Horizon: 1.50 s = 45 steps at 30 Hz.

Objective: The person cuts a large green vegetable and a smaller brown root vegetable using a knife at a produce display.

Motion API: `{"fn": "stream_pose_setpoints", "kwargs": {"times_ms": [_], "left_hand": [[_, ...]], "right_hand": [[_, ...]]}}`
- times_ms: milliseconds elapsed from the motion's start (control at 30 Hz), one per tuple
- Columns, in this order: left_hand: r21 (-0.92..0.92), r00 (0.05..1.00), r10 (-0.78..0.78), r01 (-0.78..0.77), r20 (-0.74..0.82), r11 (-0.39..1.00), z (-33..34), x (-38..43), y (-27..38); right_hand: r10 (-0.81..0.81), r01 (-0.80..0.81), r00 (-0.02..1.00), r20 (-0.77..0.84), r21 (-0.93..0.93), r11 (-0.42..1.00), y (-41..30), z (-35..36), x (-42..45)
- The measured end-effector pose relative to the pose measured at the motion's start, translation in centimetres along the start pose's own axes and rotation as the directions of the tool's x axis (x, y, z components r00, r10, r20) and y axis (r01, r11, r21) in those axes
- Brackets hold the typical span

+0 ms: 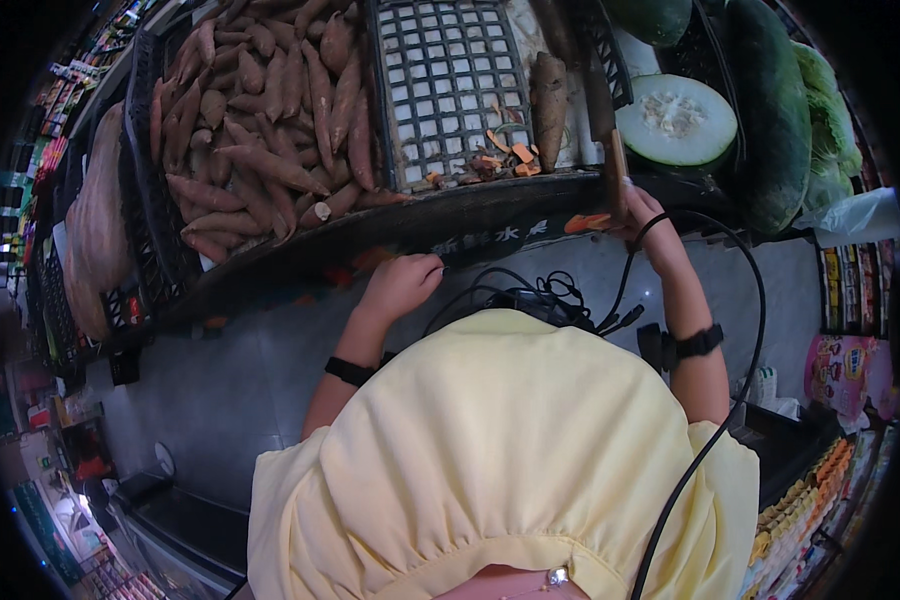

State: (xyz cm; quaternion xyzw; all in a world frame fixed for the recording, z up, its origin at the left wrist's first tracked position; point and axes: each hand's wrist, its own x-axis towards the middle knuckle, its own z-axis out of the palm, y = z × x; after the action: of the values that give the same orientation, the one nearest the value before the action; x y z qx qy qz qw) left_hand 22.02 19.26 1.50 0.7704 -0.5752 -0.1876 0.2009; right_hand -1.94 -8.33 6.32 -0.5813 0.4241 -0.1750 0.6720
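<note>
My right hand (642,216) is at the stand's front edge, its fingers closed on the wooden handle of a knife (616,169). The knife's dark blade points away from me, between the crate and a cut winter melon (676,118). My left hand (403,283) is in front of the edge with its fingers curled in, and no held object shows. Beyond it lies a heap of sweet potatoes (270,127). Orange scraps (523,154) and peelings lie on a black plastic grid (450,90), beside a long brown root vegetable (550,109).
A large green winter melon (766,112) and wrapped leafy vegetables (825,127) are at the right. A long pumpkin (97,225) lies at the left. A black cable (757,300) loops round my right wrist, and more cables (547,296) hang before my body.
</note>
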Motion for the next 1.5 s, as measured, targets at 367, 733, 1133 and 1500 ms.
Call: {"fn": "stream_pose_setpoints", "kwargs": {"times_ms": [367,733,1133,1500], "left_hand": [[-0.082,0.992,0.1,-0.106,-0.075,0.991,-2.8,1.0,2.1],[-0.883,0.912,0.079,-0.409,-0.401,0.232,-4.5,9.7,10.4],[-0.81,0.768,-0.256,-0.548,-0.587,0.21,-8.3,5.7,6.7],[-0.814,0.75,-0.319,-0.515,-0.58,0.269,-6.7,1.7,4.6]], "right_hand": [[-0.23,0.209,0.968,-0.104,-0.185,0.96,-0.2,1.8,-0.7],[-0.59,0.647,0.752,0.292,-0.498,0.578,-4.4,10.2,-1.9],[-0.361,0.192,0.932,0.02,-0.873,0.448,-7.8,6.0,10.1],[-0.057,0.057,0.998,0.029,-0.812,0.581,-6.9,6.7,14.7]]}}
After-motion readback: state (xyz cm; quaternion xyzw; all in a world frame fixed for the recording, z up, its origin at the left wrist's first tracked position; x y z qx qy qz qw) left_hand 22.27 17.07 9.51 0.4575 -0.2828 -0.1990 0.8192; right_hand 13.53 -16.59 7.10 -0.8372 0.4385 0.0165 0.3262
